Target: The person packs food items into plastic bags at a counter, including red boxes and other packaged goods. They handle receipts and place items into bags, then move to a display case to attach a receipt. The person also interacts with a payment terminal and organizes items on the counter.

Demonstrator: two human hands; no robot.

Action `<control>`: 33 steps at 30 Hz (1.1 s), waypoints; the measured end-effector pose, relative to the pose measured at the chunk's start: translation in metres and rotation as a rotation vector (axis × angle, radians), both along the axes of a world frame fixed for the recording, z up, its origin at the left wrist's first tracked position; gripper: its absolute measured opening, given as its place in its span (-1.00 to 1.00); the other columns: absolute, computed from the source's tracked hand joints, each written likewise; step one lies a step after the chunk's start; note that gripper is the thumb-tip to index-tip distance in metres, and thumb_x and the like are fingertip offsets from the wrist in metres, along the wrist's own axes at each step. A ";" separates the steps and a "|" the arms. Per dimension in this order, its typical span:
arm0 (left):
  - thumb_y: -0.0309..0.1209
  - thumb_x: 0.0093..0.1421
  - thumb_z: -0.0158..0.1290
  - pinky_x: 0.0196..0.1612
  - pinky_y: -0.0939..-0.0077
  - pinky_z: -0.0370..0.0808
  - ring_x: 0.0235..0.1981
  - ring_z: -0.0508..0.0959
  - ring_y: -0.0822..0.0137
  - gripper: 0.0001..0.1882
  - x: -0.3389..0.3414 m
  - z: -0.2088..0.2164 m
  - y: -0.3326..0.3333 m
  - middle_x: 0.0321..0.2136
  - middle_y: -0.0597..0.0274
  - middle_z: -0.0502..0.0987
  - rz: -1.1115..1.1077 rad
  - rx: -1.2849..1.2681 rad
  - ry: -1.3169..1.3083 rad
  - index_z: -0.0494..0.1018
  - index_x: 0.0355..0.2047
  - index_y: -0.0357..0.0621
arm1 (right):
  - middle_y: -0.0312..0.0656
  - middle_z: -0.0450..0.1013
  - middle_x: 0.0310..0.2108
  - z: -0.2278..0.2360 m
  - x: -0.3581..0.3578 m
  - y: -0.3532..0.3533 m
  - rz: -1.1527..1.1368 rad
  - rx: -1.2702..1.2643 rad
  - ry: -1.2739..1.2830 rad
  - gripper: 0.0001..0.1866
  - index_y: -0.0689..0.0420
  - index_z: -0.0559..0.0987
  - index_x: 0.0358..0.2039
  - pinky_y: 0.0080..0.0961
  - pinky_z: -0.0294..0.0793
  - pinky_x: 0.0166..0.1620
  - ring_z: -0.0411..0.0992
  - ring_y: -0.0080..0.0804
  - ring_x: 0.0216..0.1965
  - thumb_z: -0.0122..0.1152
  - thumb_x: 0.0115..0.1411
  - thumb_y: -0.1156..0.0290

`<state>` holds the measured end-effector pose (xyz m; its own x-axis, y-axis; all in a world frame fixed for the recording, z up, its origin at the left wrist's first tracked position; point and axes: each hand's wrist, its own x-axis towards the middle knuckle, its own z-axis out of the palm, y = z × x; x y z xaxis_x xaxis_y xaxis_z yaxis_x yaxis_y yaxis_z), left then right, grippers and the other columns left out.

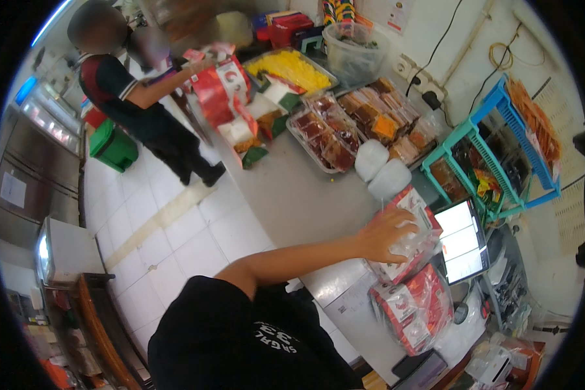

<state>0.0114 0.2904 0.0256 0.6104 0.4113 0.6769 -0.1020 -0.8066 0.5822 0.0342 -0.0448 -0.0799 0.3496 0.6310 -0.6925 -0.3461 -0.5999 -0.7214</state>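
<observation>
My left hand (389,235) reaches across from the lower left in a black sleeve. Its fingers are spread over the top of a red and white package (424,203) wrapped in clear plastic, touching it. A second red and white package (413,305) in clear plastic lies just nearer on the counter. Two white rounded containers (390,181) stand just beyond the first package. Beside it on the right, a tablet (461,242) shows a lit screen. My right hand is out of view.
Trays of packed brown food (325,133) and yellow packets (289,70) line the counter (286,201). A teal rack (474,153) stands at the right wall. Another person (143,97) handles a red bag (222,91) at the far end. A green bin (114,146) is on the floor.
</observation>
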 end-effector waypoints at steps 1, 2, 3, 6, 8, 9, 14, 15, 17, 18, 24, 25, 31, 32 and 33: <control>-0.21 -0.06 0.29 0.10 0.08 0.33 0.09 0.35 -0.03 -0.45 -0.029 0.001 -0.002 -0.02 0.00 0.38 0.025 -0.036 -0.008 0.40 -0.06 -0.06 | -0.15 0.51 -0.17 -0.010 -0.010 -0.009 0.049 -0.038 0.022 -0.68 0.14 0.51 -0.01 -0.29 0.43 -0.08 0.44 -0.31 -0.14 0.07 0.28 0.29; -0.23 -0.06 0.30 0.09 0.08 0.34 0.06 0.36 -0.02 -0.44 -0.059 -0.001 -0.003 -0.03 0.00 0.38 0.071 -0.066 -0.040 0.39 -0.05 -0.04 | -0.15 0.52 -0.17 -0.017 -0.021 -0.016 0.107 -0.077 0.045 -0.68 0.14 0.51 -0.01 -0.30 0.43 -0.08 0.44 -0.31 -0.14 0.07 0.28 0.30; -0.25 -0.06 0.30 0.08 0.09 0.35 0.04 0.36 -0.03 -0.49 -0.092 -0.006 -0.003 -0.05 0.01 0.39 0.107 -0.103 0.069 0.41 -0.10 -0.04 | -0.16 0.52 -0.17 -0.022 -0.032 -0.020 0.174 -0.113 0.066 -0.69 0.13 0.52 -0.01 -0.30 0.43 -0.08 0.44 -0.32 -0.14 0.07 0.28 0.31; -0.35 -0.07 0.31 -0.01 0.14 0.40 -0.05 0.44 -0.01 -0.65 -0.189 -0.028 0.014 -0.15 0.03 0.46 0.238 -0.211 0.221 0.48 -0.26 -0.04 | -0.19 0.52 -0.18 -0.013 -0.049 -0.020 0.484 -0.185 0.112 -0.71 0.12 0.53 -0.02 -0.33 0.44 -0.09 0.44 -0.34 -0.14 0.07 0.28 0.34; -0.42 -0.03 0.28 -0.07 0.20 0.43 -0.16 0.49 0.03 -0.78 -0.246 -0.041 0.038 -0.25 0.07 0.49 0.390 -0.329 0.207 0.48 -0.38 -0.10 | -0.21 0.53 -0.18 0.010 -0.053 -0.001 0.705 -0.167 0.109 -0.72 0.11 0.54 -0.02 -0.34 0.44 -0.09 0.44 -0.36 -0.14 0.06 0.28 0.36; -0.44 0.00 0.25 -0.11 0.25 0.43 -0.21 0.51 0.07 -0.82 -0.273 -0.047 0.052 -0.28 0.10 0.50 0.463 -0.356 0.198 0.49 -0.39 -0.12 | -0.22 0.53 -0.18 0.027 -0.051 0.015 0.814 -0.198 0.068 -0.72 0.11 0.54 -0.02 -0.35 0.44 -0.09 0.44 -0.36 -0.15 0.06 0.28 0.37; -0.43 0.09 0.18 -0.30 0.39 0.43 -0.31 0.50 0.22 -0.88 -0.367 -0.076 0.134 -0.35 0.14 0.49 0.759 -0.604 0.131 0.49 -0.36 -0.15 | -0.33 0.48 -0.49 0.070 -0.106 0.198 0.647 0.347 -0.187 -0.89 0.15 0.56 -0.36 -0.63 0.40 -0.35 0.39 -0.64 -0.47 0.23 0.23 0.39; -0.43 0.11 0.17 -0.31 0.41 0.43 -0.32 0.50 0.26 -0.90 -0.380 -0.082 0.155 -0.35 0.17 0.49 0.797 -0.580 0.133 0.49 -0.37 -0.15 | -0.34 0.46 -0.50 0.066 -0.130 0.251 0.613 0.399 -0.247 -0.88 0.15 0.50 -0.39 -0.64 0.39 -0.37 0.38 -0.64 -0.47 0.24 0.21 0.40; -0.42 0.13 0.16 -0.28 0.42 0.41 -0.31 0.45 0.27 -0.88 -0.403 -0.089 0.193 -0.38 0.19 0.46 0.861 -0.437 0.133 0.51 -0.33 -0.13 | -0.35 0.39 -0.55 0.050 -0.181 0.358 0.521 0.451 -0.194 -0.89 0.12 0.43 -0.41 -0.60 0.39 -0.40 0.38 -0.61 -0.49 0.19 0.16 0.44; -0.40 0.13 0.16 -0.24 0.38 0.39 -0.27 0.43 0.23 -0.86 -0.412 -0.091 0.215 -0.36 0.15 0.45 0.902 -0.355 0.157 0.52 -0.29 -0.11 | -0.33 0.36 -0.58 0.040 -0.208 0.411 0.439 0.401 -0.183 -0.83 0.13 0.40 -0.41 -0.57 0.40 -0.41 0.37 -0.57 -0.50 0.22 0.15 0.39; -0.43 -0.01 0.12 0.00 0.18 0.35 -0.07 0.36 -0.13 -0.69 -0.430 -0.080 0.307 -0.08 -0.16 0.32 0.987 -0.181 0.439 0.53 -0.20 -0.15 | 0.04 0.50 -0.47 0.026 -0.284 0.560 0.326 0.264 -0.806 -0.56 0.30 0.31 -0.20 -0.27 0.52 -0.27 0.56 -0.12 -0.39 0.27 0.08 0.28; -0.44 -0.02 0.10 0.02 0.13 0.36 -0.05 0.36 -0.16 -0.66 -0.430 -0.079 0.313 -0.07 -0.18 0.32 0.960 -0.218 0.482 0.53 -0.18 -0.17 | 0.10 0.51 -0.45 0.027 -0.286 0.562 0.297 0.226 -0.869 -0.53 0.33 0.31 -0.16 -0.22 0.53 -0.24 0.56 -0.06 -0.37 0.26 0.07 0.29; -0.47 -0.09 0.08 0.01 0.08 0.43 -0.09 0.48 -0.21 -0.55 -0.437 -0.091 0.331 -0.15 -0.31 0.46 0.825 -0.306 0.656 0.51 -0.11 -0.31 | 0.18 0.52 -0.47 0.020 -0.267 0.557 0.144 0.061 -0.729 -0.56 0.41 0.33 -0.06 -0.18 0.53 -0.22 0.55 0.13 -0.37 0.12 0.08 0.45; -0.47 -0.09 0.09 -0.01 0.10 0.44 -0.12 0.51 -0.22 -0.54 -0.438 -0.092 0.333 -0.18 -0.33 0.49 0.755 -0.315 0.695 0.51 -0.10 -0.33 | 0.18 0.52 -0.47 0.019 -0.262 0.555 0.196 0.129 -0.769 -0.58 0.39 0.35 -0.06 -0.16 0.53 -0.23 0.54 0.14 -0.38 0.10 0.08 0.46; -0.48 -0.08 0.09 -0.05 0.11 0.47 -0.17 0.54 -0.21 -0.56 -0.441 -0.092 0.334 -0.25 -0.31 0.53 0.760 -0.304 0.709 0.53 -0.12 -0.34 | 0.19 0.52 -0.48 0.019 -0.257 0.552 0.223 0.155 -0.796 -0.60 0.36 0.37 -0.06 -0.15 0.53 -0.24 0.53 0.15 -0.40 0.09 0.08 0.48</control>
<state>-0.4292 0.6248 -0.0660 0.3367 0.9385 0.0760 0.8024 -0.3282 0.4985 -0.2233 0.5074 -0.0607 0.5525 0.8112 -0.1915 0.4162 -0.4676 -0.7798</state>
